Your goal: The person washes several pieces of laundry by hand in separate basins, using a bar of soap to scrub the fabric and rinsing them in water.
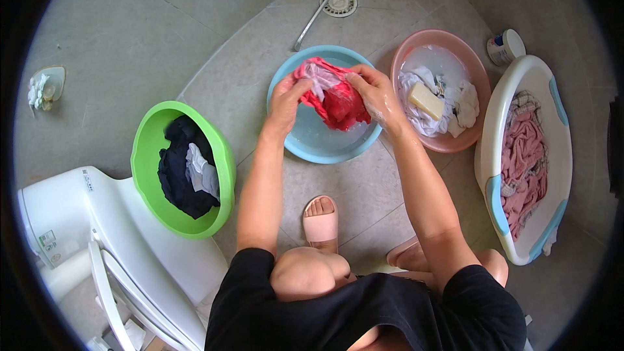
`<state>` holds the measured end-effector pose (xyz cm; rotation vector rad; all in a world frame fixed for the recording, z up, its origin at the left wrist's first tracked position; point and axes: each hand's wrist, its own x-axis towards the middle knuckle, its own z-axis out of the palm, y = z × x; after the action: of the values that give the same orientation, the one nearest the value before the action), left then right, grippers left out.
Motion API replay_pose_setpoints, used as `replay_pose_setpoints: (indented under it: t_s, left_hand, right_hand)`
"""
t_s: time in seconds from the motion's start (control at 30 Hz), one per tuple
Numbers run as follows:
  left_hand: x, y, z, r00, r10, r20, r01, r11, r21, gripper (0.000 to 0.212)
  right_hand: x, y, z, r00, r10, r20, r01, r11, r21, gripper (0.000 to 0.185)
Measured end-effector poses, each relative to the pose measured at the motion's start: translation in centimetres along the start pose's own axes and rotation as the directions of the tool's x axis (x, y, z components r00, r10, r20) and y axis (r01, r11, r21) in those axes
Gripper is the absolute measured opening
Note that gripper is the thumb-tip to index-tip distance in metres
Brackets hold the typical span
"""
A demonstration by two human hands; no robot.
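A wet red garment point(341, 105) with a paler pink lining hangs between my hands above a light blue basin point(324, 156) of cloudy water. My left hand point(287, 103) pinches its left edge between thumb and fingers. At the upper right edge, my right hand point(375, 91) grips the cloth, with some suds on the wrist. To the right, a pink basin point(480, 75) holds white laundry point(424, 124) in soapy water. A cream bar of soap point(426, 101) rests on that laundry.
A green tub point(146, 209) with dark clothes stands left, beside a white toilet point(161, 278). At right is a white-and-blue tub point(487, 151) of pink and checked fabric, near a white container point(507, 47). A floor drain point(340, 3) and a metal rod point(314, 22) lie ahead.
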<state>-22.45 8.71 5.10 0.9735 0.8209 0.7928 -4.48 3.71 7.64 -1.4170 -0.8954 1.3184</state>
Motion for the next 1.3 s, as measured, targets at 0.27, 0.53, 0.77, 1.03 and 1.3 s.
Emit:
replay_pose_setpoints:
  t_s: [0.27, 0.53, 0.77, 1.03, 1.3]
  left_hand:
    - [-0.7, 0.8, 1.3, 0.999, -0.015, 0.049, 0.029, 0.949, -0.315, 0.032]
    - [-0.8, 2.2, 1.0, 0.993, -0.045, 0.107, 0.083, 0.921, -0.382, 0.024]
    - [2.1, -1.7, 3.8, 0.972, -0.020, -0.234, 0.124, 0.891, 0.437, 0.027]
    - [-1.3, -3.6, 8.9, 0.857, 0.433, 0.279, -0.461, 0.403, 0.791, 0.031]
    - [-1.8, -4.2, 9.1, 0.908, 0.384, 0.164, -0.341, 0.454, 0.823, 0.036]
  right_hand:
    - [0.5, 1.3, -1.4, 0.995, -0.064, -0.071, 0.048, 0.975, -0.215, 0.029]
    - [1.7, 2.0, -0.6, 0.927, 0.011, 0.375, 0.000, 1.000, -0.028, 0.014]
    - [2.8, 8.2, 0.2, 0.934, 0.192, 0.303, -0.354, 0.359, 0.863, 0.021]
    - [1.7, 9.1, 3.5, 0.977, 0.181, -0.108, -0.078, 0.783, 0.617, 0.026]
    - [2.7, 9.6, 1.1, 0.898, 0.431, 0.081, -0.308, 0.488, 0.817, 0.028]
